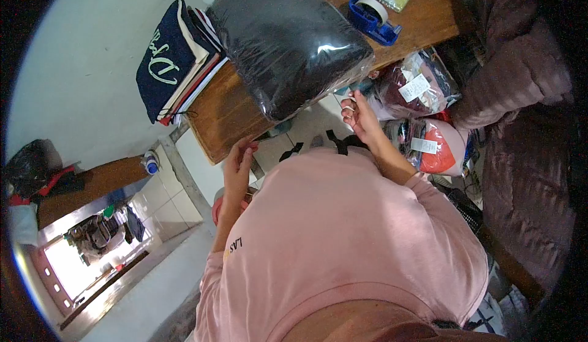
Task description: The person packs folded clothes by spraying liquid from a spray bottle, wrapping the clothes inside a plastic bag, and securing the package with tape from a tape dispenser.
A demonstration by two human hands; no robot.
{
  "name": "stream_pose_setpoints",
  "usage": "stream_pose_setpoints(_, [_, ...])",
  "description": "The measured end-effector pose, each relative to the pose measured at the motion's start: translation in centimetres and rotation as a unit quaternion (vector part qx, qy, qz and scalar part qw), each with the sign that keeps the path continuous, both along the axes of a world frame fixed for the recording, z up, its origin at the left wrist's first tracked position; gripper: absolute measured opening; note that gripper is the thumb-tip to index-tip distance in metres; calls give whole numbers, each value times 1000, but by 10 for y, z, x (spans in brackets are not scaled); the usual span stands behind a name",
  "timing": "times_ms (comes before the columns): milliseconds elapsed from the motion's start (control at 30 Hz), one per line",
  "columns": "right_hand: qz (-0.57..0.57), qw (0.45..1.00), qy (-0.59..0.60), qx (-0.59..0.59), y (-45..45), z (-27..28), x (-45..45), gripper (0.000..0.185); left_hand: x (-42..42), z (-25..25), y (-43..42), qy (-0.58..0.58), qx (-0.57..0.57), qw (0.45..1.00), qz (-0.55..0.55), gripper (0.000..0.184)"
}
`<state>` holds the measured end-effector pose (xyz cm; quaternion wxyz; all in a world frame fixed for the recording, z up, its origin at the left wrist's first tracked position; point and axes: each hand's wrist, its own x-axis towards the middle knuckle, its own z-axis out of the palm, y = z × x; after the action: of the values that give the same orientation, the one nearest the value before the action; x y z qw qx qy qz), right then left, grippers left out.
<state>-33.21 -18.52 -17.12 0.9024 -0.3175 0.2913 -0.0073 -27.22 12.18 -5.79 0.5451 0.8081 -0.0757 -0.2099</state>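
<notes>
A large, dark bundle in clear plastic wrap (288,42) lies on the wooden table (223,118), reaching over its near edge. My left hand (237,164) is by the table's near edge, just below the bundle's left corner. Its fingers are loosely bent and apart, with nothing visible in them. My right hand (362,118) is raised below the bundle's right corner, palm partly up and fingers curled. Something thin and white shows at those fingers, too small to name. A blue tape dispenser (375,22) with a roll of tape stands on the table right of the bundle.
Folded cloth items (168,60) with a dark lettered front lean at the table's left. Plastic-wrapped packs with white labels (422,146) are stacked below the table at right. Brown curtain-like fabric (520,78) hangs at far right. A doorway (79,262) opens at lower left.
</notes>
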Motion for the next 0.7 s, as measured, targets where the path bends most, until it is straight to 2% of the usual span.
stream_pose_setpoints(167, [-12,998,-23,59,0,-12,7,24,8,-3,11,2,-15,1000,-20,27])
stream_pose_setpoints(267, [-18,995,-25,91,6,-18,24,26,11,7,7,10,17,999,-31,27])
stream_pose_setpoints(367, [-48,996,-42,67,13,-29,40,30,16,2,10,8,-1,999,-35,27])
stream_pose_setpoints(467, [-54,996,20,71,25,-34,41,36,18,5,14,12,43,997,-57,26])
stream_pose_setpoints(600, [-84,996,-9,-20,44,-35,48,48,21,-5,22,27,45,996,-67,27])
stream_pose_setpoints(700, [-41,995,-9,-85,50,-42,46,54,24,-13,18,22,38,996,-77,27])
